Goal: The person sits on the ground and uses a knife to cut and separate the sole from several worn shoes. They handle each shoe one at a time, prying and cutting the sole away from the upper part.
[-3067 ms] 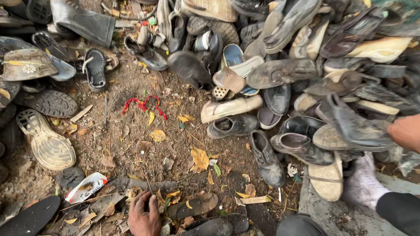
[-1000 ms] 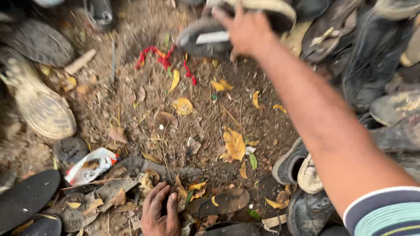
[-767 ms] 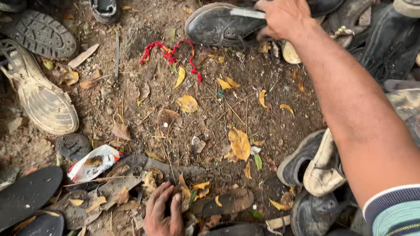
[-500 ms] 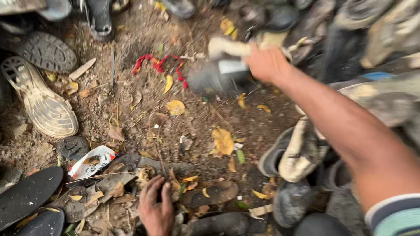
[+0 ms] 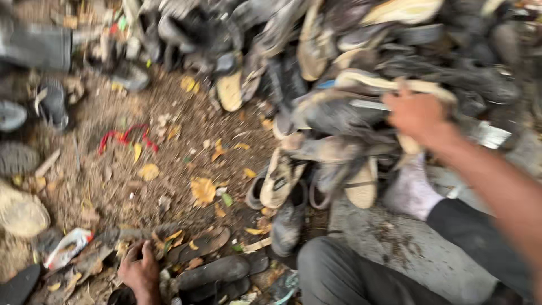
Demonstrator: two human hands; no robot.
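Up right, right hand (image 5: 419,114) clenched on a dark shoe (image 5: 333,116), left hand (image 5: 140,272) spread loose on littered ground (image 5: 169,164)

Two hands: left (image 5: 140,272), right (image 5: 416,114); one red cord (image 5: 125,138) (shoes uncountable)

Crumpled white-red wrapper (image 5: 66,247) on dirt, lower left

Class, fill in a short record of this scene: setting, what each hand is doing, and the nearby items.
Setting: dirt ground strewn with yellow leaves, ringed by worn shoes
Right hand: gripping a dark shoe with a pale sole, raised before the shoe pile
Left hand: resting low among flat black soles
Nearby: red cord on the dirt, white sock
Image: motion-blurred
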